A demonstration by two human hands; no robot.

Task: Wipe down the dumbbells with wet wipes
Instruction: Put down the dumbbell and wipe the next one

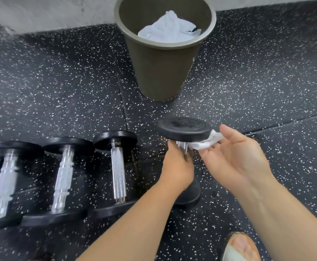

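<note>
A black dumbbell (pixel 184 129) with a chrome handle stands tilted on one end on the speckled rubber floor. My left hand (pixel 178 166) grips its handle just under the upper head. My right hand (pixel 236 157), palm up with fingers mostly straight, holds a white wet wipe (pixel 208 141) against the rim and underside of the upper head. Three more dumbbells lie side by side at the left: a near one (pixel 118 172), a middle one (pixel 63 178) and a far-left one (pixel 5 183).
An olive-brown bin (pixel 163 68) stands straight ahead with crumpled white wipes (pixel 169 28) inside. A light wall runs along the back. A sandalled foot (pixel 240 247) shows at the bottom right. Something blue lies at the far left edge.
</note>
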